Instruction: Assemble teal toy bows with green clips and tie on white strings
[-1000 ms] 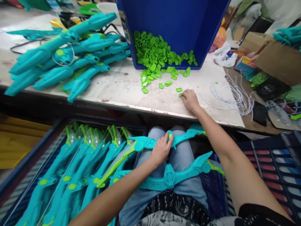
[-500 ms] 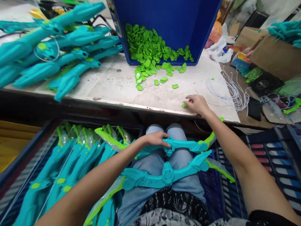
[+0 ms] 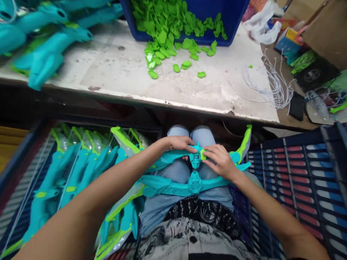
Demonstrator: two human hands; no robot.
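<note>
Two teal toy bows lie across my lap. My left hand [image 3: 180, 143] grips the upper teal bow [image 3: 195, 159] at its middle. My right hand [image 3: 220, 161] pinches a small green plastic piece [image 3: 202, 154] and presses it against the middle of that bow. The lower teal bow [image 3: 187, 183] rests on my knees, untouched. More small green pieces [image 3: 176, 67] lie scattered on the white table [image 3: 114, 76], spilling from a blue bin [image 3: 217, 38].
A crate at the left holds several bagged teal bows [image 3: 78, 169]. A blue slatted crate [image 3: 298, 180] stands at the right. Teal toy parts [image 3: 46, 57] are piled on the table's left. White strings [image 3: 273, 86] lie at its right edge, beside boxes and clutter.
My right hand picked a green piece off the table and brought it down to the bow on my lap. The view tilted downward.
</note>
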